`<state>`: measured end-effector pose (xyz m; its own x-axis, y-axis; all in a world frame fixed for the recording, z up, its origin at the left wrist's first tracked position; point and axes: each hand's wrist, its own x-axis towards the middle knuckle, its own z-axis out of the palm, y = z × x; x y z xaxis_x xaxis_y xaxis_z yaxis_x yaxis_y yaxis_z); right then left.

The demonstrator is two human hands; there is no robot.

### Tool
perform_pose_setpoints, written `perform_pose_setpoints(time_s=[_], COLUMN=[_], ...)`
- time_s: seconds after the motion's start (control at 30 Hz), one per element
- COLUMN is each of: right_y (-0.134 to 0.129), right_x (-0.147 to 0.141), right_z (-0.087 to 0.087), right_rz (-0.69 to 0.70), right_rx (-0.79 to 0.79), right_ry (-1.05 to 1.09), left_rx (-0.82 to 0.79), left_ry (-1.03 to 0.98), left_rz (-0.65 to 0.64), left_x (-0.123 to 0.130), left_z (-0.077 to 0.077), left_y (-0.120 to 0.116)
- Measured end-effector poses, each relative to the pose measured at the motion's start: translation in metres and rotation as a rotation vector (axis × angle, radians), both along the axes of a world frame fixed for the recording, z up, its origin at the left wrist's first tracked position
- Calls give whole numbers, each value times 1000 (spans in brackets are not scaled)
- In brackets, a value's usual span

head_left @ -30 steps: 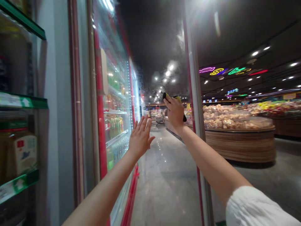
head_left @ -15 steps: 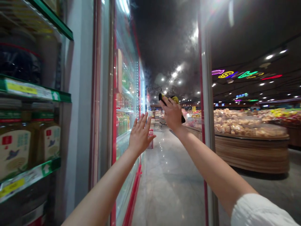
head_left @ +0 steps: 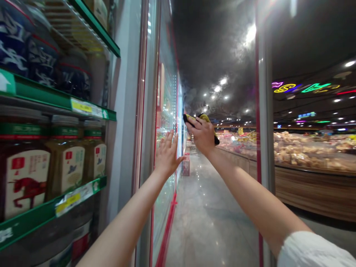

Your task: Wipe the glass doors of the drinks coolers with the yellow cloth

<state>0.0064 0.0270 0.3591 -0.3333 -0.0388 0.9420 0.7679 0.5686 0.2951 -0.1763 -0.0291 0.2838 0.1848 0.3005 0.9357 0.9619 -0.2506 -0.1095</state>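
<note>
My right hand presses a black and yellow cloth, folded under its fingers, to what looks like the clear pane of an opened glass door. To its left, my left hand is held up flat with fingers stretched and nothing in it; whether it touches the glass I cannot tell. The door's red and grey edge stands upright to the right of both hands. Part of the cloth is hidden behind my right hand.
On the left, cooler shelves with green price rails hold several bottles. Another red-framed glass cooler door lies past my left hand. Shiny floor runs ahead. Beyond the door edge stands a wood-sided display heaped with goods.
The view has turned left, bringing more of the bottles into sight. Against the door's edge, my right hand with the cloth has moved left. My left hand stays flat and raised.
</note>
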Motion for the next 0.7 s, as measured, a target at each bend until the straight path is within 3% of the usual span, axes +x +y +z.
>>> perform_pose_setpoints(time_s=[0.1,0.2,0.37,0.57,0.7], right_y=[-2,-2,-7,-13,-15], right_x=[13,20,-13,-23,-36], right_z=[-11,-8,10,3,7], right_rz=[23,-20,-39,10,22], right_rx=[12,10,35,50,42], right_ry=[-101,4,93,-194,-154], left_rx=[7,-12,-13,6,-9], left_ry=[-7,-19,-38,-70,-70], left_rz=[-21,-23,-50,-74,-82], left_x=[-3,-9,-18,-16,-15], left_z=[-5,-13,-25,-28,-28], left_y=[-3,-7,-9,-4,-5])
